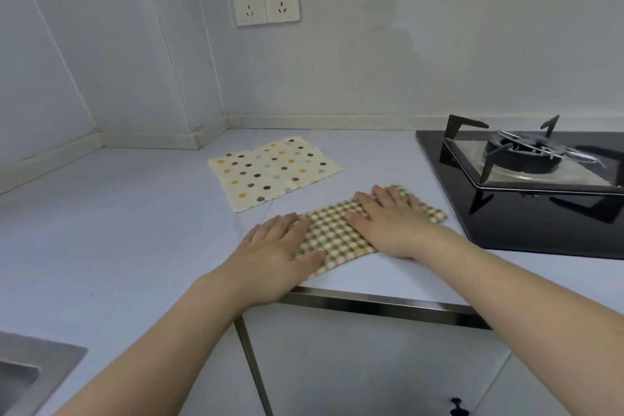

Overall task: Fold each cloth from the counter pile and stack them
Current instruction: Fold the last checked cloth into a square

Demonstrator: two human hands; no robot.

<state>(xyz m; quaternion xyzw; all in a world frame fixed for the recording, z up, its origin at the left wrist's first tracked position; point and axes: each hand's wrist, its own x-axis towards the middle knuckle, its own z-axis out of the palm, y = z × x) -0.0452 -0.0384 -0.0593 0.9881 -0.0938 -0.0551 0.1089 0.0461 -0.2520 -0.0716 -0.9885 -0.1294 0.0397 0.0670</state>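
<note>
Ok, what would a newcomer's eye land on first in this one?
Both hands pressing flat on the checked cloth near the counter's front edge: left hand on its left end, right hand on its right. Behind lies the polka-dot cloth, spread flat; the black gas stove sits right.

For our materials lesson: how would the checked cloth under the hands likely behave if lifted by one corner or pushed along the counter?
The checked cloth lies thin and flat under the left hand and right hand, so it would probably droop limply. It looks light. On the smooth counter, a push would likely slide or bunch it.
</note>
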